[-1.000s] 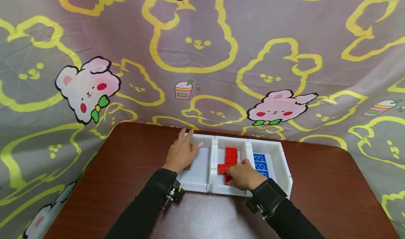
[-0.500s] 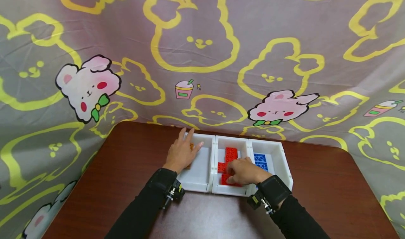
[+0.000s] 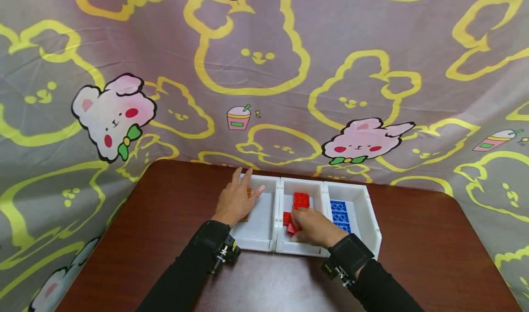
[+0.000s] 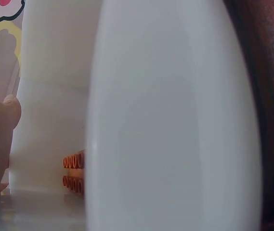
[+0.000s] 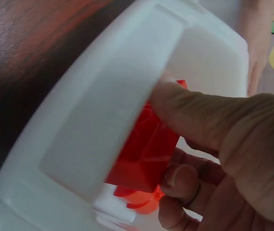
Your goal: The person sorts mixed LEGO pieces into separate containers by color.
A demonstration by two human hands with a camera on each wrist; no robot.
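My right hand point(image 3: 314, 227) reaches into the middle white bin point(image 3: 299, 249) and pinches a red toy brick point(image 5: 149, 154) between thumb and fingers. The brick is tilted close behind the bin's front wall, partly hidden by that wall in the right wrist view. Other red bricks point(image 3: 301, 200) lie beyond it. My left hand point(image 3: 235, 202) lies over the outer side of the left white bin point(image 3: 264, 224), fingers stretched toward the back rim. Beneath that hand, orange bricks point(image 4: 73, 172) sit in the bin, mostly hidden.
Joined to the middle bin, the right white bin point(image 3: 374, 220) holds several blue bricks point(image 3: 340, 216) in a column along its left side. All three bins stand in a row on a dark wooden table point(image 3: 173, 201), near a patterned cloth point(image 3: 272, 142) hanging behind.
My right hand shifted right over the front red brick, then came back left with the brick pinched and tilted. My left hand stays in place.
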